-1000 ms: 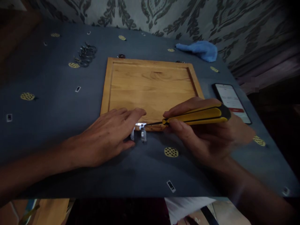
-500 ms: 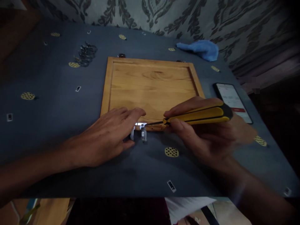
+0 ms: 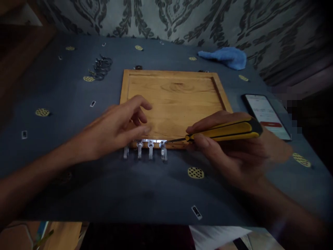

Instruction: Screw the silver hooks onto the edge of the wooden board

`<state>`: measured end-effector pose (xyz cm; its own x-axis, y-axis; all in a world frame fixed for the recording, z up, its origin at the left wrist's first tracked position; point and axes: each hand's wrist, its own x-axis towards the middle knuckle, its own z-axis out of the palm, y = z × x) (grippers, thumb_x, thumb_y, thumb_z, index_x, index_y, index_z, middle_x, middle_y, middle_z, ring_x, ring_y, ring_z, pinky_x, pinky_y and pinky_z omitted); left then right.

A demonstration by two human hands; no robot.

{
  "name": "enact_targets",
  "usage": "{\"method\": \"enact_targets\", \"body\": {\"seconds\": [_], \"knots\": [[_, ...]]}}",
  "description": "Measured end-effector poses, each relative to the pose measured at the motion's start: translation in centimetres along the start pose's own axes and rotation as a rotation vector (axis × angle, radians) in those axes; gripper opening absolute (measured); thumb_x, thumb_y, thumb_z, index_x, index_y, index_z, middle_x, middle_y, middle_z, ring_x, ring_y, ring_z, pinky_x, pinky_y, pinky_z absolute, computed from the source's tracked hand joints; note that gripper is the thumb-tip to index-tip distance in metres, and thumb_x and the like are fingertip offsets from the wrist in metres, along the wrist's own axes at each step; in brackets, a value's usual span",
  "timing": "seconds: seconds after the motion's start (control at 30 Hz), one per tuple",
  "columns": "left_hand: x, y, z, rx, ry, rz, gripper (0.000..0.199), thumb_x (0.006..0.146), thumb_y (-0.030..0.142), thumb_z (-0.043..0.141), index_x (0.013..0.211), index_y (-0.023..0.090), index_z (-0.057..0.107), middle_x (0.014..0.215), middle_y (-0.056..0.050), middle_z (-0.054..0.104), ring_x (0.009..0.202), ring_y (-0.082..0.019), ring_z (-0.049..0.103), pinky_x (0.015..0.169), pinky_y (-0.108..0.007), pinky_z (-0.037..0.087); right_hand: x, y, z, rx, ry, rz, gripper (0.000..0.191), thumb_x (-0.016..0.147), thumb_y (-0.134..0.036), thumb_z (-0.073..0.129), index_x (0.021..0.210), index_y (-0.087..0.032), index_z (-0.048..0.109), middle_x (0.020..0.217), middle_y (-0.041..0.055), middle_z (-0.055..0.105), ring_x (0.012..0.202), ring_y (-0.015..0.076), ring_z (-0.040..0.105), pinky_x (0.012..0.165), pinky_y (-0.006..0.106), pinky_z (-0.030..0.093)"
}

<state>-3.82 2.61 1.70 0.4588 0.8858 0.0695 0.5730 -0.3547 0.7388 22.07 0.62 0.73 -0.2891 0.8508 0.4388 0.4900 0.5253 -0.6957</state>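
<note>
A framed wooden board [image 3: 171, 104] lies on the dark blue tabletop. Several silver metal hooks [image 3: 151, 151] line the left part of its near edge and stick out past it. My right hand [image 3: 221, 142] is closed round the yellow and black handle of a screwdriver [image 3: 226, 130]. The screwdriver's thin tip points left and reaches the rightmost hook. Over the board's near left corner, my left hand [image 3: 122, 121] has its fingers apart and curved, with nothing between them; it is just above the hooks.
Loose dark metal hooks [image 3: 100, 67] lie on the table [image 3: 104, 194] at the back left. A blue cloth [image 3: 226, 58] is at the back right, near the patterned wall. A phone [image 3: 267, 114] with a lit screen rests right of the board.
My left hand has lifted from the near edge and moved up and back, its fingers parted, uncovering more hooks. My right hand keeps the screwdriver at the rightmost hook. The view has shifted slightly.
</note>
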Motion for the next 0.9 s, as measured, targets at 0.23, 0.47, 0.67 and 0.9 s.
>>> {"method": "enact_targets", "body": {"seconds": [0.23,0.47,0.67,0.9], "knots": [[1.3,-2.4,-0.1,-0.179,0.048,-0.048,0.025,0.087,0.035,0.062,0.107,0.021,0.058,0.083,0.001,0.064,0.077,-0.014,0.063,0.063,-0.023,0.047,0.4,-0.4,1.0,0.185,0.271,-0.029,0.004,0.089,-0.028,0.071,0.086,-0.029,0.068,0.082,-0.0019,0.069,0.062,0.0131,0.065,0.054,0.03,0.055],[1.4,-1.8,-0.2,-0.288,0.099,-0.07,0.022,0.082,0.035,0.069,0.098,0.022,0.064,0.079,0.001,0.065,0.077,-0.016,0.065,0.066,-0.024,0.05,1.7,1.0,1.9,0.396,0.333,0.081,0.009,0.09,-0.034,0.071,0.089,-0.025,0.069,0.084,-0.0014,0.069,0.055,0.0115,0.065,0.051,0.027,0.056],[1.4,-0.6,-0.7,-0.26,0.116,-0.055,0.018,0.083,0.033,0.069,0.095,0.021,0.066,0.08,0.0,0.067,0.077,-0.016,0.068,0.066,-0.024,0.051,2.7,3.1,2.1,0.607,0.276,0.32,0.016,0.088,-0.037,0.069,0.087,-0.021,0.067,0.075,-0.0022,0.07,0.058,0.0134,0.071,0.056,0.027,0.058],[2.1,-1.7,-2.4,-0.249,0.237,-0.048,0.022,0.079,0.037,0.074,0.093,0.022,0.065,0.076,0.001,0.071,0.071,-0.016,0.069,0.066,-0.027,0.055,3.5,5.6,1.9,0.582,0.224,0.545,0.02,0.082,-0.037,0.073,0.088,-0.021,0.064,0.068,-0.0053,0.067,0.054,0.0095,0.067,0.049,0.019,0.052]]}}
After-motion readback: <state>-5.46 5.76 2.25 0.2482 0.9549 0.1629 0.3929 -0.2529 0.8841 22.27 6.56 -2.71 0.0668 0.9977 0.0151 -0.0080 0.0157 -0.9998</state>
